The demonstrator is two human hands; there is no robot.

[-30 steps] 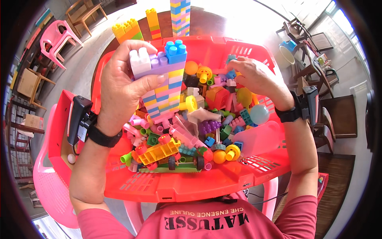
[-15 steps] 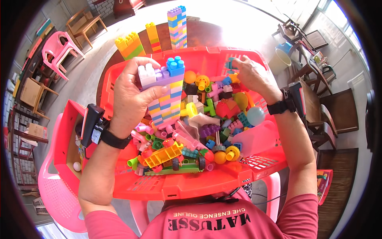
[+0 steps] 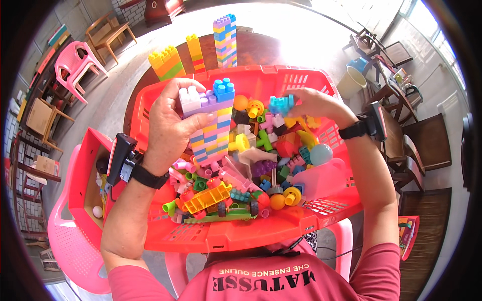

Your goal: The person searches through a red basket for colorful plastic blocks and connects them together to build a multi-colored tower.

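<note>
My left hand (image 3: 173,118) is closed round a tall tower of toy building bricks (image 3: 213,131), layered in lilac, blue, yellow and pink. White, lilac and blue bricks cap its top, and its lower end hangs over the heap in the red basket (image 3: 213,245). Over the basket's far right part, my right hand (image 3: 319,106) pinches a teal toy block (image 3: 281,104), held apart from the tower. Below both hands lies a mixed heap of loose toys, with a yellow brick plate (image 3: 207,196), a green wheeled base (image 3: 221,215) and a pale blue ball (image 3: 321,154).
Beyond the basket, on a round brown table (image 3: 256,45), stand a yellow-green brick stack (image 3: 167,62), a yellow-red one (image 3: 196,52) and a multicoloured tower (image 3: 225,42). A red box (image 3: 90,185) on a pink chair (image 3: 75,246) is at my left. Wooden chairs (image 3: 427,140) stand right.
My right hand has lifted the teal block from the basket's far right and brought it left and nearer the tower. My left hand still holds the tower, almost in the same place.
</note>
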